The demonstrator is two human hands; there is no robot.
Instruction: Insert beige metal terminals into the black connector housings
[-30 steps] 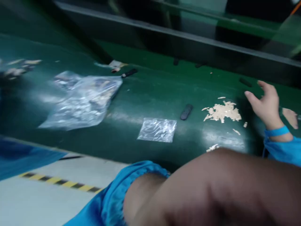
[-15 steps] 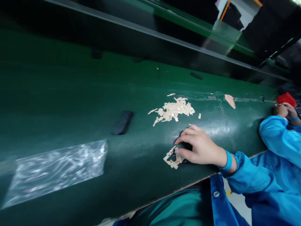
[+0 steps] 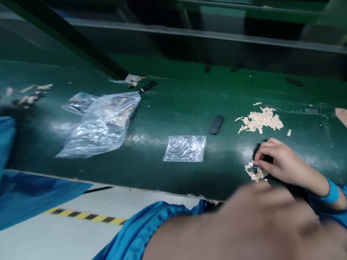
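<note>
My right hand [image 3: 284, 164], with a blue wristband, reaches over a small heap of pale flat strips [image 3: 252, 174] close to the table's front edge. Its thumb and fingertips are pinched together at the heap, beside a small dark piece [image 3: 255, 168]; what they grip is too small to make out. My left hand [image 3: 265, 220] crosses the foreground, smeared by motion, so its fingers cannot be read. Behind the right hand lies a larger pile of pale flat pieces [image 3: 262, 119], with one loose piece [image 3: 289, 133] at its right.
A flat clear bag [image 3: 185, 148] and a black oblong part [image 3: 217, 124] lie left of the piles on the green table [image 3: 151, 169]. Farther left is a filled plastic bag [image 3: 103, 122]. A slanted post [image 3: 81, 43] meets the table behind it. Another person's blue sleeve [image 3: 7, 137] shows at left.
The view has swung left, bringing in the filled bag and the post. My left hand has come into the foreground. The right hand's fingers have closed at the small heap.
</note>
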